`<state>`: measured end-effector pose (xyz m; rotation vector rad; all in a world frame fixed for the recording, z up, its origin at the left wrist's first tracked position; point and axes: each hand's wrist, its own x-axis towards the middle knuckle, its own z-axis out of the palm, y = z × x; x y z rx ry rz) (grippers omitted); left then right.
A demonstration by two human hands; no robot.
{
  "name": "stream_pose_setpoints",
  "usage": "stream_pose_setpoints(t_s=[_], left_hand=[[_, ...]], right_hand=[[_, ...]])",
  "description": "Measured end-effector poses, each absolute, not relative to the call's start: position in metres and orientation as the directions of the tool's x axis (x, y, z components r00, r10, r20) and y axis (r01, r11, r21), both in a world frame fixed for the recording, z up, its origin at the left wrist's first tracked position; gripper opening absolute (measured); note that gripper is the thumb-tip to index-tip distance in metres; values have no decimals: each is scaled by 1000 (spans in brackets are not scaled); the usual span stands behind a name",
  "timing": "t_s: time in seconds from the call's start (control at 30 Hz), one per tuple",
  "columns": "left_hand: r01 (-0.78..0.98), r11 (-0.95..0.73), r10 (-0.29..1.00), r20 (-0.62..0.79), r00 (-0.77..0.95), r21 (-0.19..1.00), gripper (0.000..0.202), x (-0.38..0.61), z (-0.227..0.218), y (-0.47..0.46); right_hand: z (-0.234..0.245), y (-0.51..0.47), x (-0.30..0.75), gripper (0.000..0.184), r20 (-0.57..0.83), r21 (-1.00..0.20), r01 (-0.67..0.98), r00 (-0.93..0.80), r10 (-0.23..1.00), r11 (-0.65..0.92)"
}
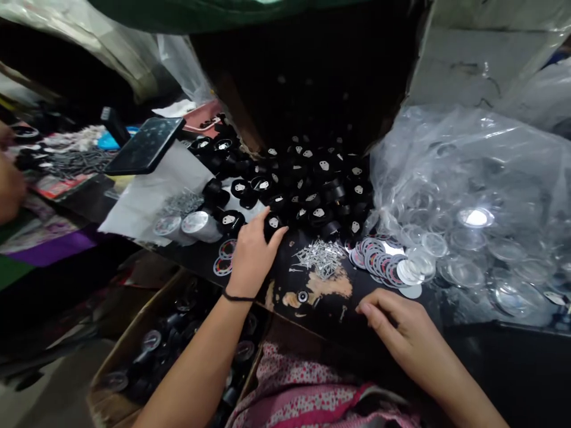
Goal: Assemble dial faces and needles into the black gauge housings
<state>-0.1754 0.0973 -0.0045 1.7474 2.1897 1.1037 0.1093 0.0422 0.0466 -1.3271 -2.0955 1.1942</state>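
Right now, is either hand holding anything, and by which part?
Left hand grips one black round cap by its rim; right hand lies on the table, nothing visibly held.

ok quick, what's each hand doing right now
left hand: closed on a black round cap at the pile's edge
right hand: open, empty, fingers loosely curled on the black table

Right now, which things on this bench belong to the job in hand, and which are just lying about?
Likely in the job: left hand on a black cap; cap pile; pins; printed discs; clear lids; right hand resting on the table.
Lying about: phone; white paper; pink tray.
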Motion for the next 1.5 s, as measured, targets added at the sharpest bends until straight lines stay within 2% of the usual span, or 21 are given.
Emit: stream_pose_setpoints(t_s=[0.1, 0.17, 0.2, 0.3, 0.33, 0.4, 0.5, 0.57, 0.63, 0.77, 0.87, 0.93, 1.07, 1.2, 1.3, 1.4, 1.5], left_hand=[[720, 9, 906, 299, -299, 694, 64, -153, 4, 61], [569, -114, 970, 214, -111, 814, 68, -129, 9, 29], [490, -122, 989, 146, -10, 863, 67, -116, 11, 15], [147, 134, 990, -128, -51, 980, 58, -81, 11, -12], [-5, 234, 970, -234, -70, 972, 56, -71, 10, -14], [-300, 381, 911, -410, -38, 874, 50, -56, 10, -12], [-558, 479, 840, -539, 65, 678, 44, -45, 13, -2], [-610, 518, 801, -590, 101, 599, 47, -43, 15, 3], [-629, 552, 753, -651, 94, 548, 53, -44, 16, 5], [-674, 576, 658, -752, 47, 462, 65, -44, 17, 5], [-701, 556, 655, -755, 38, 446, 69, -42, 16, 6], [-705, 554, 665, -745, 55, 443, 70, -41, 13, 5], [-690, 557, 709, -697, 106, 462, 56, -41, 6, 3], [-713, 500, 767, -633, 102, 491, 44, -39, 4, 1], [-716, 517, 751, -651, 116, 469, 40, -32, 9, 7], [-723, 523, 757, -637, 148, 453, 34, -22, 15, 19], [-744, 468, 797, -592, 121, 477, 27, -17, 20, 29]], right_hand=[[47, 43, 105, 24, -192, -884, 466, -446, 874, 43], [48, 44, 100, 21, -230, -926, 373, -455, 860, -51], [49, 45, 99, 21, -231, -936, 346, -457, 859, -68], [49, 49, 101, 24, -219, -924, 382, -458, 862, -32], [50, 50, 105, 26, -220, -909, 417, -466, 857, -7], [51, 53, 117, 30, -219, -866, 498, -454, 864, 43], [51, 65, 144, 26, -179, -699, 710, -290, 940, 85], [46, 75, 161, 26, -142, -538, 840, -165, 976, 64], [41, 85, 173, 32, -123, -443, 896, -95, 988, 31], [33, 93, 180, 37, -62, -371, 929, -21, 998, -3], [32, 88, 175, 36, -38, -300, 954, -5, 999, -7], [32, 82, 170, 35, -37, -268, 962, -58, 998, 46], [28, 68, 160, 35, -38, -345, 918, -223, 974, 197], [22, 70, 157, 34, -9, -404, 886, -252, 968, 227], [21, 76, 162, 26, 67, -477, 831, -292, 954, 288], [28, 77, 164, 22, 137, -616, 756, -175, 975, 222], [39, 70, 160, 17, -19, -767, 640, -111, 994, 57]])
